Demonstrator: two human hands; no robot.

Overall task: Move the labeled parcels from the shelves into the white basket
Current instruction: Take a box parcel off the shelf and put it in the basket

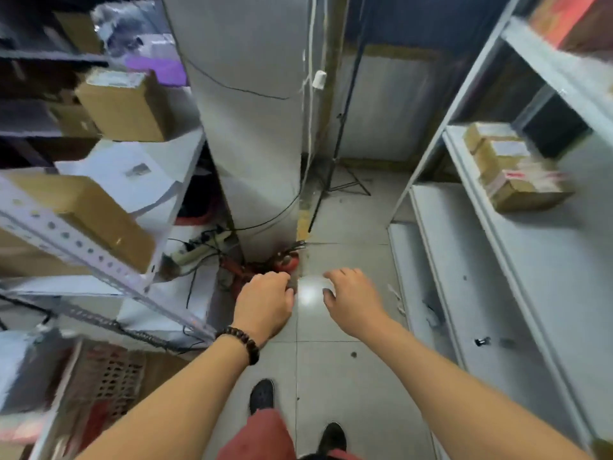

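Note:
Both my arms reach forward over the aisle floor, holding nothing. My left hand (263, 302), with a bead bracelet at the wrist, has its fingers curled down. My right hand (351, 298) is spread with fingers apart. On the left rack sit brown cardboard parcels: one (124, 106) high up with a white label, another (99, 217) lower at the rack's edge, and a white mailer bag (132, 175) between them. The right white shelf holds taped, labeled cardboard parcels (512, 169) stacked together. No white basket shows in this view.
A grey pillar (252, 127) stands ahead with a red fire extinguisher (285, 260), power strips and cables at its base. A tripod stand (338, 154) leans in the far corner. A reddish crate (112, 383) sits low on the left. My feet stand on the tiled aisle.

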